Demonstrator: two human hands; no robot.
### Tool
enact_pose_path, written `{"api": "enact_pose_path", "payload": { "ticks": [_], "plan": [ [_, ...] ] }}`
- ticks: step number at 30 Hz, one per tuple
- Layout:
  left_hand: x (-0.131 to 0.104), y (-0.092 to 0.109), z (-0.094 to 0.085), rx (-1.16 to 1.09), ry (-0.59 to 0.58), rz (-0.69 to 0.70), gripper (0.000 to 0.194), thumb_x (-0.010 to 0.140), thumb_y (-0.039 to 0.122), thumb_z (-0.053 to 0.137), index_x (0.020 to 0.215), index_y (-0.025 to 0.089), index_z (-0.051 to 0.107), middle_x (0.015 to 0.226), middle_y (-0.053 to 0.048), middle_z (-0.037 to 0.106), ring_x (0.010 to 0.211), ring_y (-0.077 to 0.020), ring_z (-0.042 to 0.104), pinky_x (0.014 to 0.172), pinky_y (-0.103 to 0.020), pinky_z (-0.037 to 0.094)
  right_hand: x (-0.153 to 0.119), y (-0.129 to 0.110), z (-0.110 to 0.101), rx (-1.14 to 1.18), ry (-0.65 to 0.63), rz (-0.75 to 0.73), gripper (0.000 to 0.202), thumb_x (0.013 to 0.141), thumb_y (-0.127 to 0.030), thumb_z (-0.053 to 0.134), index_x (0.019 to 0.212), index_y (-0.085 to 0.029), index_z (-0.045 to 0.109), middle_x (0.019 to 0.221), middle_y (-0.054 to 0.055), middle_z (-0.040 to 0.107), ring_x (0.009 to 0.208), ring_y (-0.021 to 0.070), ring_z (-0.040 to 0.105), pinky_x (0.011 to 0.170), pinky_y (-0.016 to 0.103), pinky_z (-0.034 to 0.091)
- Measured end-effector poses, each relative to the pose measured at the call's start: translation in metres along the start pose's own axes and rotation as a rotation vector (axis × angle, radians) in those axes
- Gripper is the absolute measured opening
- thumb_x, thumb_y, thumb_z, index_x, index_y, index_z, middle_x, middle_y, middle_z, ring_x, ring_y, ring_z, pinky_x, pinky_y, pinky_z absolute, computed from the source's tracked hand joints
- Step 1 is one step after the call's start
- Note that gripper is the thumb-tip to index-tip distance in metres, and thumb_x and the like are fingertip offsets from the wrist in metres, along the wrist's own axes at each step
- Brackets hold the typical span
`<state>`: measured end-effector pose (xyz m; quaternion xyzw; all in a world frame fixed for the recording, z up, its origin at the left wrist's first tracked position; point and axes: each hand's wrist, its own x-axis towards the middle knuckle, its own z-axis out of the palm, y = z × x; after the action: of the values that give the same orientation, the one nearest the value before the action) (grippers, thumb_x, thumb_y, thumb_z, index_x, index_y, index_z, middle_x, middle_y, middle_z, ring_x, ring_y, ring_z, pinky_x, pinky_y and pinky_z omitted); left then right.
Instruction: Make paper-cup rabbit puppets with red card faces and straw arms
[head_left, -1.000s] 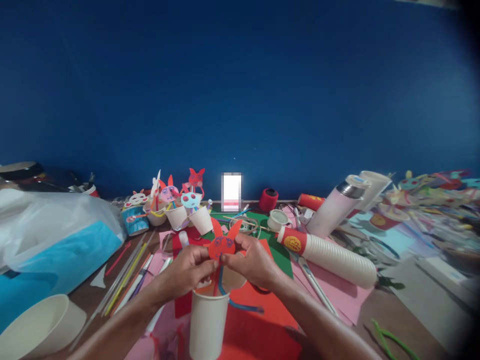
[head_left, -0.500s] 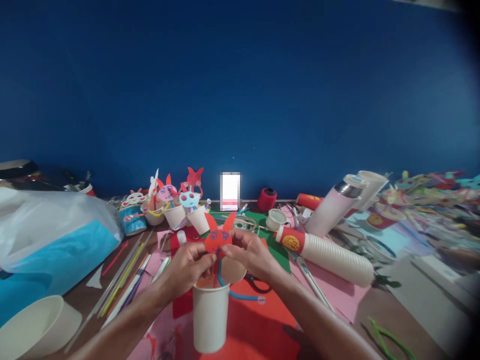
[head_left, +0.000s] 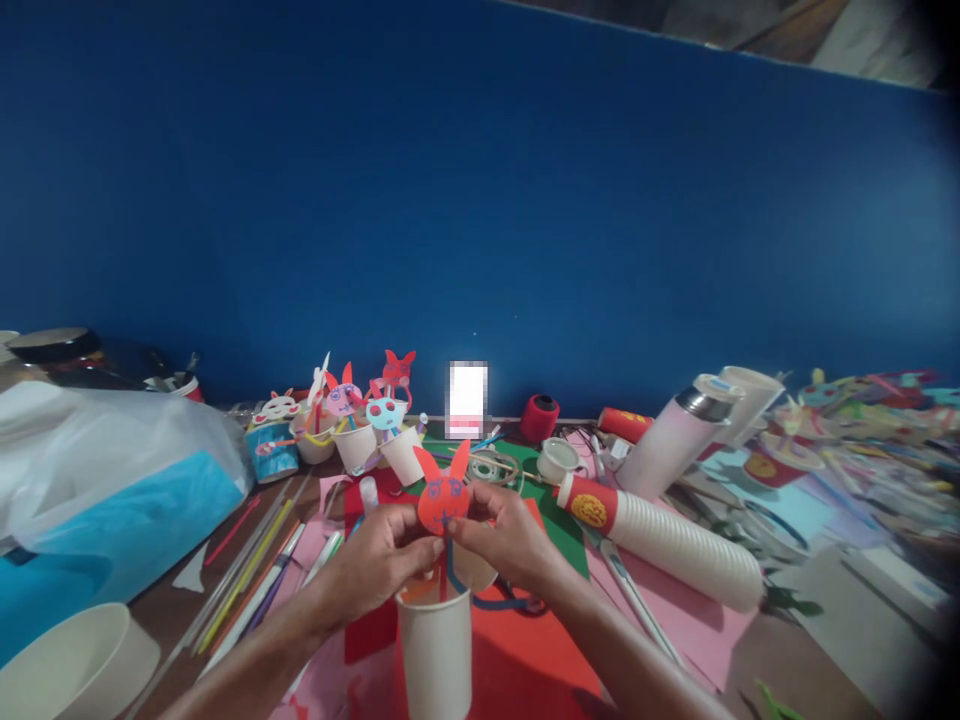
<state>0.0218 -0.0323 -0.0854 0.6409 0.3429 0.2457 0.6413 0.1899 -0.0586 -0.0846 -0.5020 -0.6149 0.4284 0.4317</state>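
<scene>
A red-orange paper rabbit face [head_left: 443, 503] with drawn eyes and mouth stands above a white paper cup [head_left: 436, 655]. My left hand [head_left: 394, 550] pinches its lower left edge, and my right hand [head_left: 504, 530] grips it from the right with the thumb on its front. Below the face, straws run down into the cup, a red one and a blue one. The blue straw [head_left: 499, 604] bends out to the right over the cup's rim. Behind my right hand, a second round cup opening is partly hidden.
Finished-looking paper-animal cups [head_left: 401, 455] stand at the back left. Straws and pens [head_left: 247, 570] lie left, near a white bowl [head_left: 79, 650] and a plastic bag [head_left: 127, 480]. To the right are stacked paper cups [head_left: 675, 540], a flask [head_left: 679, 435] and a craft knife [head_left: 637, 600].
The view has tilted up a little, so the table items sit lower in the picture. Both hands keep hold of the rabbit face. The blue straw's end has moved slightly, nearer my right wrist.
</scene>
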Motion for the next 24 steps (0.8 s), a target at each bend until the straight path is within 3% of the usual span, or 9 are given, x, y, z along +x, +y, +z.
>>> {"api": "enact_pose_path", "payload": {
  "ticks": [5,9,16,24],
  "plan": [
    [0.0,-0.002,-0.001,0.077,0.033,-0.012,0.035,0.072,0.043,0.059,0.069,0.009,0.061,0.054,-0.001,0.054,0.051,-0.0096,0.045,0.049,-0.021,0.032,-0.001,0.002,0.0,0.003,-0.06,0.011,0.012,0.071,-0.016,0.055,0.082,-0.015,0.061,0.071,-0.001,0.06,0.064,0.0115,0.052,0.059,0.021,0.041],
    [0.0,0.002,-0.002,0.079,0.066,-0.013,0.031,0.073,0.039,0.058,0.064,0.01,0.061,0.05,-0.001,0.055,0.046,-0.0096,0.046,0.046,-0.021,0.032,-0.004,-0.008,-0.006,0.006,-0.063,0.005,0.012,0.073,-0.025,0.058,0.08,-0.015,0.06,0.072,-0.001,0.059,0.065,0.0115,0.052,0.06,0.021,0.041],
    [0.0,0.009,-0.029,-0.019,0.346,0.071,0.022,0.072,0.031,0.06,0.062,0.012,0.062,0.053,-0.002,0.062,0.049,-0.0103,0.052,0.05,-0.021,0.039,-0.002,-0.015,-0.036,-0.017,0.089,-0.102,0.022,0.08,-0.037,0.053,0.087,-0.017,0.058,0.08,0.002,0.059,0.077,0.0147,0.055,0.068,0.025,0.042],
    [-0.002,0.016,-0.056,-0.064,0.59,0.131,0.021,0.071,0.029,0.059,0.058,0.013,0.06,0.046,0.002,0.058,0.04,-0.0071,0.047,0.038,-0.017,0.032,0.001,-0.012,-0.037,-0.034,0.018,-0.04,0.018,0.082,-0.033,0.051,0.082,-0.017,0.057,0.078,0.001,0.056,0.074,0.0133,0.052,0.066,0.024,0.04]
  ]
}}
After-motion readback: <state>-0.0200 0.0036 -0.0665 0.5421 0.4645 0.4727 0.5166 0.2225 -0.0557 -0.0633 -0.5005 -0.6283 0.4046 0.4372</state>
